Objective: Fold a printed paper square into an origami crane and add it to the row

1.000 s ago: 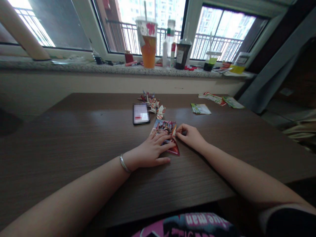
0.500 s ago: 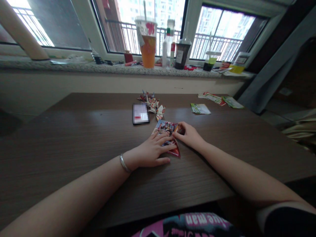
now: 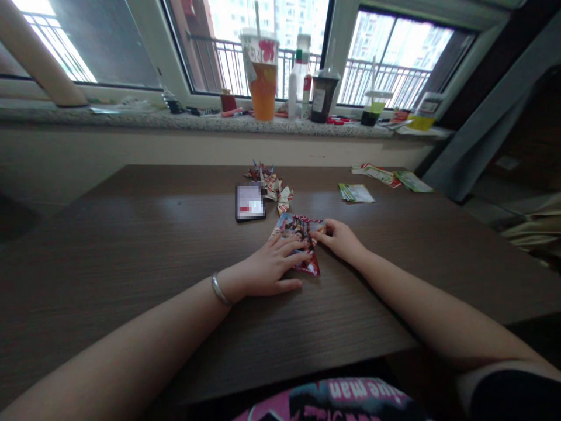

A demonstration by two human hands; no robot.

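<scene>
A sheet of colourful printed paper (image 3: 302, 225) lies on the brown table, partly covered by my fingers. My left hand (image 3: 276, 264) rests flat across its lower left part, fingers spread. At the paper's right edge, my right hand (image 3: 339, 238) pinches the corner between thumb and fingers. Just beyond the sheet are several folded paper pieces (image 3: 284, 200), red and cream, bunched together. A phone (image 3: 250, 203) with a blurred screen lies to their left.
A small stack of green and white paper pieces (image 3: 356, 193) sits at the right back, with more printed strips (image 3: 377, 174) behind. On the stone windowsill (image 3: 197, 120) stand a tall orange drink cup (image 3: 263, 88), a clear bottle (image 3: 299, 82) and a dark cup (image 3: 323, 99).
My right hand has moved slightly right with the paper's edge, which now lies more spread out, showing more of its print. My left hand has stayed nearly in place.
</scene>
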